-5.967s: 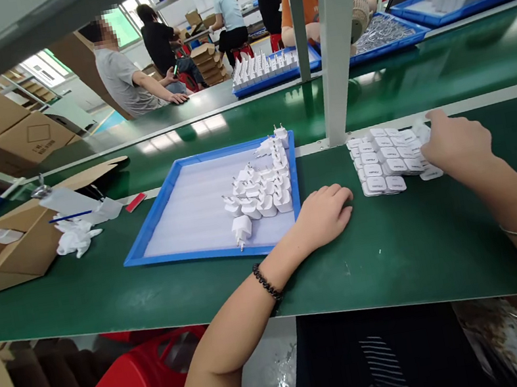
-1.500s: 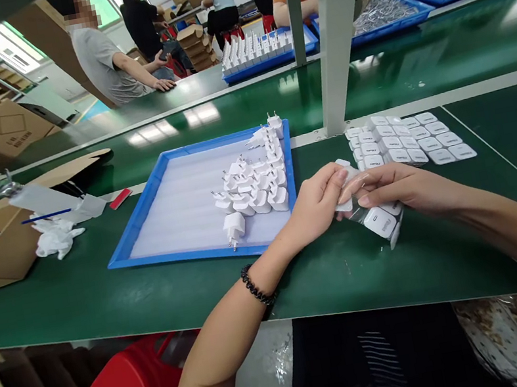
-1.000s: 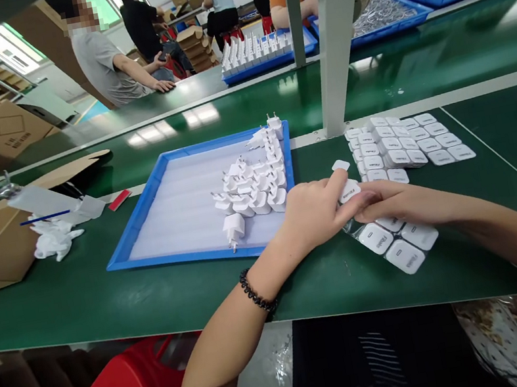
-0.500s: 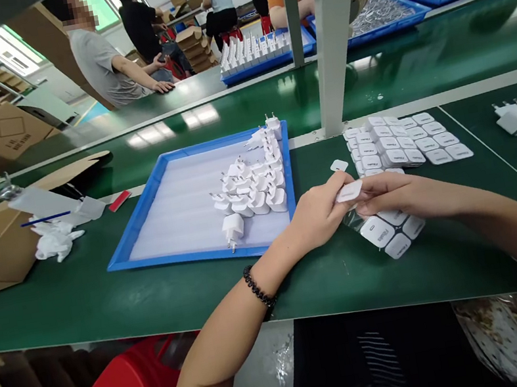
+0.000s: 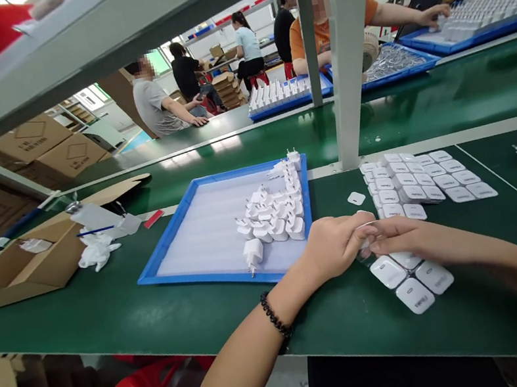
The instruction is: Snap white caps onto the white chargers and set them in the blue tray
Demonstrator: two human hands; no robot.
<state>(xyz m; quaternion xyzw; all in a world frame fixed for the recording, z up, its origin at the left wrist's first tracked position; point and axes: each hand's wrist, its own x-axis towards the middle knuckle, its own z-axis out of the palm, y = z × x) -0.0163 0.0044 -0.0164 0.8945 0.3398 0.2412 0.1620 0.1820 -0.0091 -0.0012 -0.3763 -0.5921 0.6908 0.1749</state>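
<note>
While the left hand (image 5: pixel 337 245) pinched a square (image 5: pixel 367 224), meeting the right hand (image 5: pixel 411 238), which gripped the sheet (image 5: pixel 413 294) over the bench (image 5: pixel 342 325), I judged a hasty pull could bend or drop the square, the grip being crowded.

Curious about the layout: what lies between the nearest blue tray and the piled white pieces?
In the head view, a loose white piece on the green tabletop, with the left hand in front.

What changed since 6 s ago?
Left hand lifted off green tabletop, now pinching a thin white label; right hand moved left from stacked white rounded-square labels, holding a sheet of them. One loose label now lies left of the stacks. Unchanged: blue-rimmed tray, white plug adapters inside.
</note>
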